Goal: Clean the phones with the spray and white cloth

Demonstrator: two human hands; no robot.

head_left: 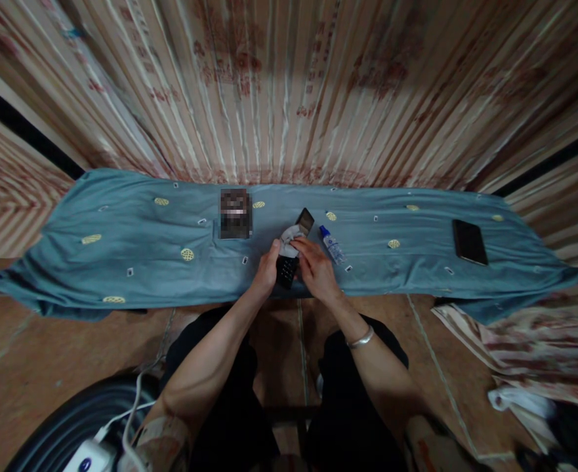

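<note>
My left hand point(268, 267) is closed around the left side of a black device point(287, 270) with a keypad at its near end and a dark screen at the far end. Whether it is a calculator or a flip phone I cannot tell. My right hand point(315, 265) pinches a crumpled whitish cloth or wipe point(291, 237), pressed on the middle of the device and covering it there. Just right of that hand lies a clear bottle point(332, 246) with a blue cap.
A blue-green patterned cloth point(367, 275) covers the narrow table. Toward its right end lies a dark tablet or phone point(470, 242); a pixelated object point(235, 214) sits left of centre. Patterned curtains point(289, 85) hang behind. A white power strip point(90, 455) is at lower left.
</note>
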